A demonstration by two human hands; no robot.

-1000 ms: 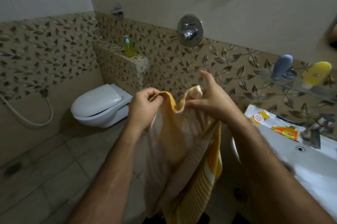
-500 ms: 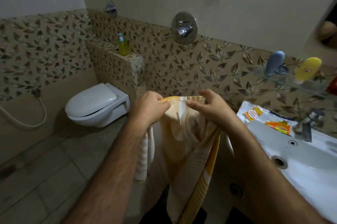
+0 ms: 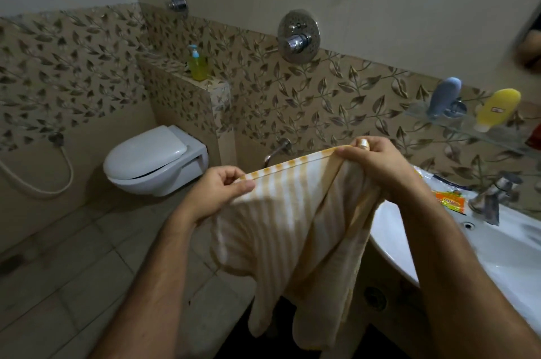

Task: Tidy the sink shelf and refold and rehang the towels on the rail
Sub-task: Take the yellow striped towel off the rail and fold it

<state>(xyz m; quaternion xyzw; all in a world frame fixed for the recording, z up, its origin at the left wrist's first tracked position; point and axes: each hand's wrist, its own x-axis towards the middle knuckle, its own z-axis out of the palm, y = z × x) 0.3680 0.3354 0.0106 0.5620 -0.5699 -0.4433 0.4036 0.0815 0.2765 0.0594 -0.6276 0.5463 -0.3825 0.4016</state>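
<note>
- left hand (image 3: 218, 192) pinches striped towel (image 3: 292, 227) top hem
- right hand (image 3: 377, 167) grips same hem, stretched taut between hands
- sink (image 3: 439, 241) just under right hand

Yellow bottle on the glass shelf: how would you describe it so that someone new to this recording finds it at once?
Start at the white sink on the right and look up the leaf-patterned wall to the glass shelf above the tap. Two bottles lean there; the yellow bottle is the right-hand one. Its bright yellow body and small label set it apart from the grey-blue bottle beside it.
</note>
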